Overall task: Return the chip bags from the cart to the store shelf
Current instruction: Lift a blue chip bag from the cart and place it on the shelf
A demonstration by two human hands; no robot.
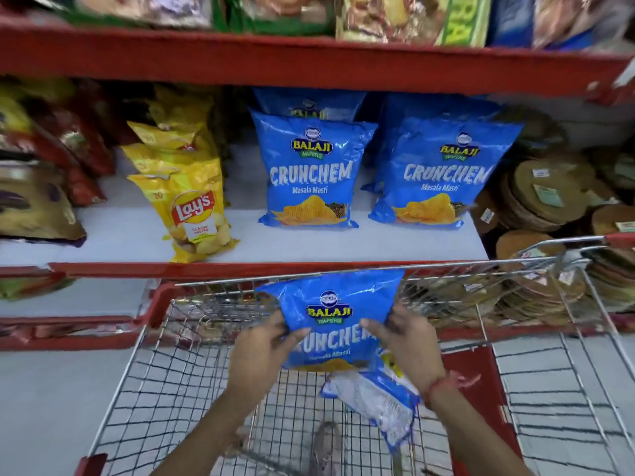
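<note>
I hold a blue Balaji Crunchem chip bag [330, 314] upright above the wire cart [165, 389]. My left hand [264, 352] grips its left edge and my right hand [409, 341] grips its right edge. Under it in the cart lies another blue and white bag [378, 400], face down. On the white store shelf [309, 245] stand two rows of the same blue bags, one in the middle [309, 173] and one to the right [443, 173]. A gap of bare shelf separates them.
Yellow Lay's bags [189, 197] stand in a row left of the blue ones, with red and brown bags [68, 142] further left. Round brown packs [549, 197] are stacked at the right. A red shelf edge [309, 63] overhangs above, and a lower shelf [68, 300] sits behind the cart.
</note>
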